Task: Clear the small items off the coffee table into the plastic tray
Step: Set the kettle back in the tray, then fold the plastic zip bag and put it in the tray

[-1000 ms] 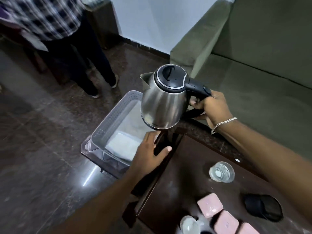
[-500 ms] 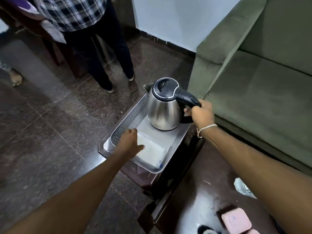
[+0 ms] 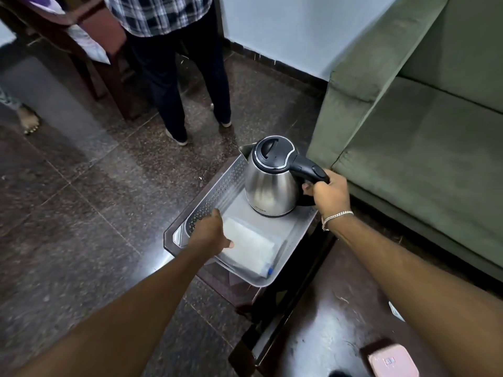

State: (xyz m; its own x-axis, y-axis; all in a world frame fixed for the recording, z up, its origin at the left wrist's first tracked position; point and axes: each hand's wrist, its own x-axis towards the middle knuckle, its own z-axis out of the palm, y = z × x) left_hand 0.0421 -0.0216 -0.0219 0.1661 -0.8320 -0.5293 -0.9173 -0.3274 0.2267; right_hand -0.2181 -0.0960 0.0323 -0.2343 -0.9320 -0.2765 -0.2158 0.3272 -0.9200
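A steel kettle point(image 3: 269, 186) with a black lid stands upright at the far end of the grey plastic tray point(image 3: 292, 239). My right hand point(image 3: 329, 194) is wrapped around its black handle. My left hand point(image 3: 211, 235) rests on the tray's near left part, fingers on a white packet point(image 3: 250, 246) lying flat inside, thumb spread. The tray sits on a small dark stand next to the dark coffee table point(image 3: 334, 322). A pink box point(image 3: 392, 361) lies on the table at the bottom right.
A green sofa point(image 3: 424, 131) runs along the right, close to the tray. A person in a checked shirt point(image 3: 179, 77) stands on the dark tiled floor just beyond the tray. A paper scrap point(image 3: 396, 311) lies on the table's right side.
The kettle came down from above the tray and now stands inside it. My left hand moved from under the kettle onto the packet in the tray. The view shifted forward.
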